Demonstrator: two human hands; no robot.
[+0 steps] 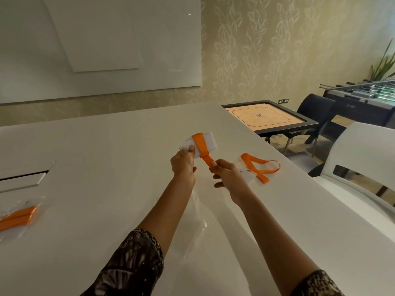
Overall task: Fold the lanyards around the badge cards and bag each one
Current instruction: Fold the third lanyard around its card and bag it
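Just beyond the left hand (183,162), whose fingers (190,148) grip its near corner, sits the white badge card (210,144), long axis running left to right and tilted slightly up at the far end. The orange lanyard (199,144) wraps across the card's short way, and its tail slants down to the right hand (228,176), pinched taut there between thumb and fingertips. Right of those fingers, a second lanyard (260,167) lies loose on the worktop (106,167). Far to the left of both hands lies a bagged lanyard (17,218).
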